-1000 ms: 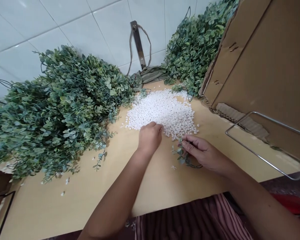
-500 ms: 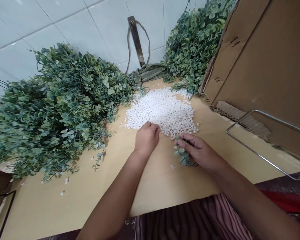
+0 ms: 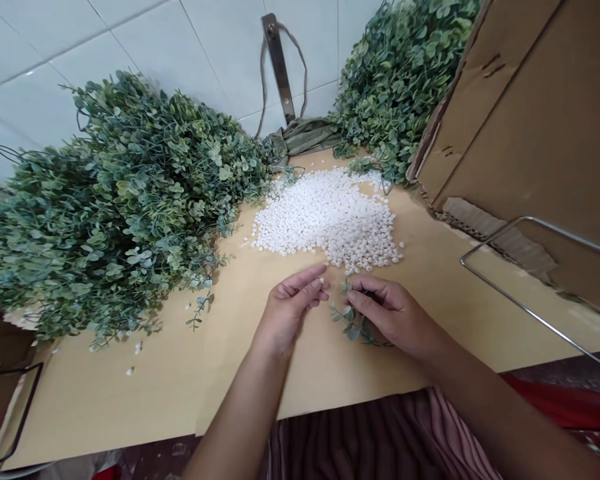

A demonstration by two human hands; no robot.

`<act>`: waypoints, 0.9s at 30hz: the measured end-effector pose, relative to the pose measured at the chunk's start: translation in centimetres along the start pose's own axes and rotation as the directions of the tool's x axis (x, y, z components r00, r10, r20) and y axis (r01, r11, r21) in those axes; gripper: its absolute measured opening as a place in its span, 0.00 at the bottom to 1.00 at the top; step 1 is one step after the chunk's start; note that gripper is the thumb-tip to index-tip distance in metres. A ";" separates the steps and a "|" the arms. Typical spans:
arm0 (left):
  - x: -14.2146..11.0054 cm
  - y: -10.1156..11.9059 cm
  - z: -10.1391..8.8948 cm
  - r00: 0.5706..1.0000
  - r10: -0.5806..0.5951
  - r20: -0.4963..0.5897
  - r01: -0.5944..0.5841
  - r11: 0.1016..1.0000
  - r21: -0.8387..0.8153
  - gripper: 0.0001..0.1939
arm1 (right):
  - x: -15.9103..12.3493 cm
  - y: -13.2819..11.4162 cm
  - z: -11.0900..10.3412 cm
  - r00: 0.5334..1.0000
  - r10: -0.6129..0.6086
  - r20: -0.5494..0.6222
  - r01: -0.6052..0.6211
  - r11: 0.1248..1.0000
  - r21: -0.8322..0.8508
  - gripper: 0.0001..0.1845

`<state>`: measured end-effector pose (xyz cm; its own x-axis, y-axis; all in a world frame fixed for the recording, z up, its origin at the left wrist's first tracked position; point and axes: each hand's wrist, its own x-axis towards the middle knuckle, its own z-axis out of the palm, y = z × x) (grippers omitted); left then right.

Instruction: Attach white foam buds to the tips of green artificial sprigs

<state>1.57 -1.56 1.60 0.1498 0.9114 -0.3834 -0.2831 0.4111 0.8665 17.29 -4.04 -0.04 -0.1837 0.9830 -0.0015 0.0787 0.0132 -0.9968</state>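
Observation:
Between the thumb and fingers of my left hand (image 3: 297, 303) is a small white bead (image 3: 322, 281), pinched near the fingertips. My right hand (image 3: 387, 307) grips an artificial leaf sprig (image 3: 353, 327) by its stem, and its green leaves hang below the fingers. A narrow gap separates the two hands, which face each other over the table. Just beyond them spreads a pile of white beads (image 3: 325, 213). The sprig's lower stem is partly hidden by my right hand.
Bushy heaps of artificial greenery stand at the left (image 3: 130, 207) and the back right (image 3: 395, 87). A large cardboard box (image 3: 530, 113) rises on the right, with a bent metal wire frame (image 3: 535, 307) before it. Several loose beads lie on the tabletop (image 3: 175, 380).
My left hand has drawn back from the edge of the bead pile and turned, now showing a bead in its fingertips. My right hand still holds the sprig. The view has shifted slightly.

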 end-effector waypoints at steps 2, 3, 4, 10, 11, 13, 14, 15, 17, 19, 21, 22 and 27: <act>-0.6 -0.6 0.1 0.999 -0.037 0.003 0.037 0.997 -0.063 0.14 | -0.2 -0.2 0.5 0.998 0.056 0.040 -0.058 0.998 0.031 0.15; -0.8 -0.9 0.2 0.999 -0.045 0.004 0.045 0.996 -0.082 0.14 | -0.3 -0.2 0.6 0.995 0.085 0.053 -0.087 0.995 0.040 0.16; -0.8 -1.0 0.3 0.999 -0.049 0.004 0.050 0.994 -0.096 0.13 | -0.4 -0.2 0.8 0.993 0.107 0.058 -0.109 0.993 0.039 0.16; -0.5 -1.2 0.0 0.999 -0.039 0.005 0.039 0.989 -0.140 0.13 | -0.7 -0.2 1.1 0.997 0.063 0.036 -0.061 0.997 -0.052 0.16; -0.5 -1.2 -0.1 0.999 -0.032 0.006 0.032 0.991 -0.129 0.13 | -0.7 -0.2 1.1 0.997 0.060 0.054 -0.057 0.997 -0.059 0.16; -0.6 -1.4 -0.2 1.000 -0.013 0.004 0.013 0.995 -0.100 0.12 | -0.7 -0.3 1.1 0.994 0.060 0.094 -0.054 0.996 -0.067 0.16; -0.6 -1.4 -0.2 1.000 -0.005 0.002 0.005 0.996 -0.087 0.12 | -0.7 -0.4 1.2 0.992 0.058 0.110 -0.051 0.996 -0.069 0.17; -0.6 -1.5 -0.2 1.000 -0.001 0.000 0.001 0.997 -0.077 0.12 | -0.6 -0.4 1.3 0.991 0.059 0.121 -0.051 0.996 -0.068 0.17; -0.5 -1.7 -0.2 1.000 0.001 -0.005 -0.002 0.998 -0.061 0.12 | -0.4 -0.4 1.4 0.987 0.076 0.139 -0.070 0.996 -0.047 0.17; -0.5 -1.7 -0.2 1.000 0.009 -0.009 -0.009 0.999 -0.041 0.11 | -0.1 -0.2 1.5 0.983 0.112 0.145 -0.113 0.994 -0.003 0.16; -0.4 -1.7 -0.2 1.000 0.016 -0.006 -0.016 1.000 -0.026 0.11 | 0.1 -0.1 1.5 0.981 0.152 0.121 -0.156 0.987 0.029 0.15; -0.4 -1.7 -0.1 1.000 0.016 -0.002 -0.016 1.000 -0.024 0.10 | 0.1 0.0 1.5 0.980 0.167 0.103 -0.172 0.984 0.036 0.15; -0.3 -1.8 -0.1 0.999 0.033 -0.007 -0.034 0.998 -0.048 0.11 | 0.2 0.3 1.5 0.986 0.163 0.039 -0.165 0.985 0.053 0.15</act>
<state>1.89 -2.60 0.14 0.1334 0.9247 -0.3565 -0.3328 0.3806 0.8628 15.81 -4.15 -0.45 -0.2062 0.9642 -0.1670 0.0558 -0.1588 -0.9857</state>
